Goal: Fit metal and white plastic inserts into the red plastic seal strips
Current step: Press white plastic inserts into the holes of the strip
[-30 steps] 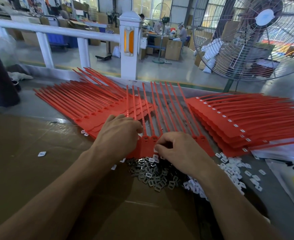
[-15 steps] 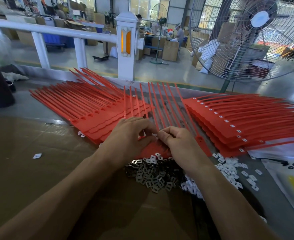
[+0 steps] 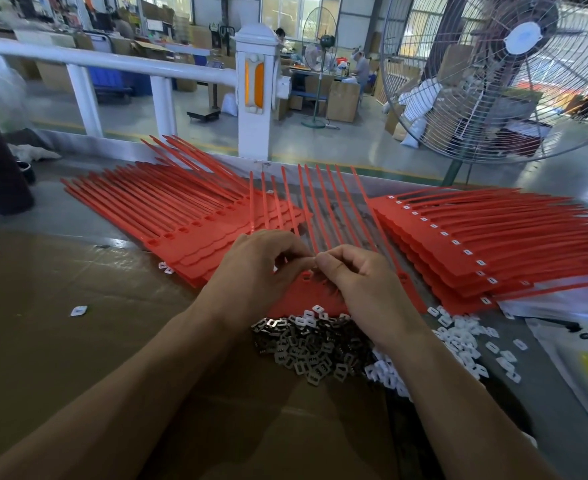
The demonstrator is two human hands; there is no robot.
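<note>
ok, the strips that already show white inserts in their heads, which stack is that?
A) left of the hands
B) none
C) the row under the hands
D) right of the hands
D: the right stack of red strips shows a white insert in each head along its edge, while the heads of the left stack show open holes.

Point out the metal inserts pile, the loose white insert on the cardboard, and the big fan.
metal inserts pile (image 3: 306,351), head view, middle of heap
white insert (image 3: 78,310), head view, its centre
fan (image 3: 524,32), head view, white hub
</note>
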